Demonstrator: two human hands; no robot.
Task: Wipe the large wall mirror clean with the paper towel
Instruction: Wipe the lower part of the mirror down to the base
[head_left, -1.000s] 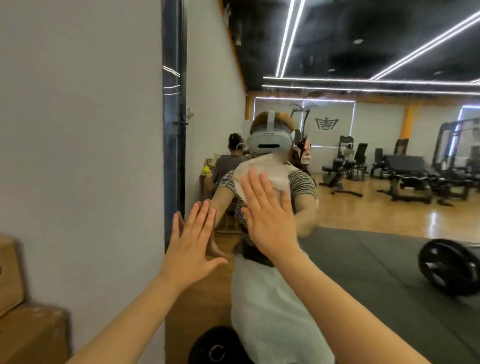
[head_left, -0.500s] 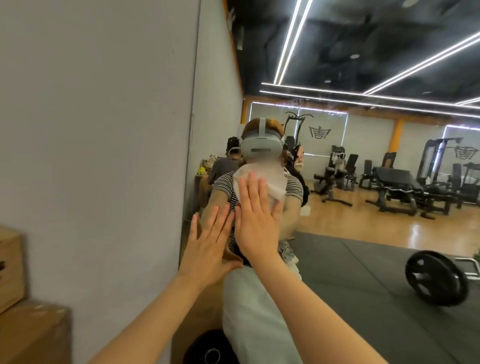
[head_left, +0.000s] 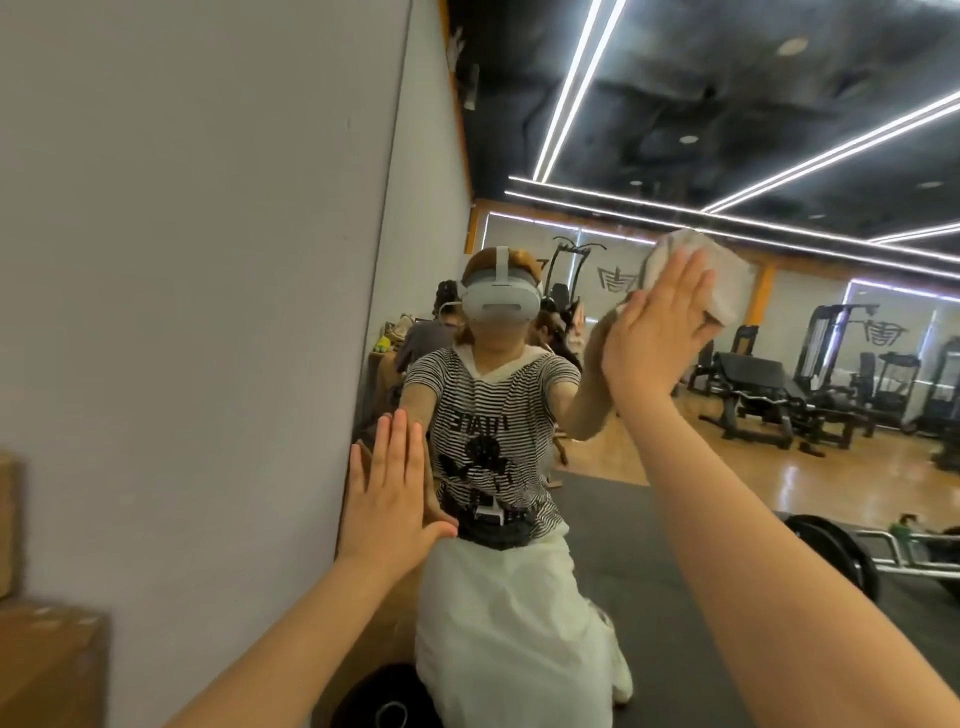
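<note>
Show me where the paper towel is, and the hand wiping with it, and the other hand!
paper towel (head_left: 727, 283), head view, on its crumpled upper right part.
right hand (head_left: 657, 338), head view, on the back of the hand.
left hand (head_left: 387, 499), head view, on the back of the hand.

Mirror (head_left: 675, 493), paper towel (head_left: 727, 280) against it

Grey wall (head_left: 182, 312) at left, stacked cardboard boxes (head_left: 49, 670) against it at lower left

Two hands (head_left: 389, 499), one paper towel (head_left: 722, 275), one mirror (head_left: 675, 493)
</note>
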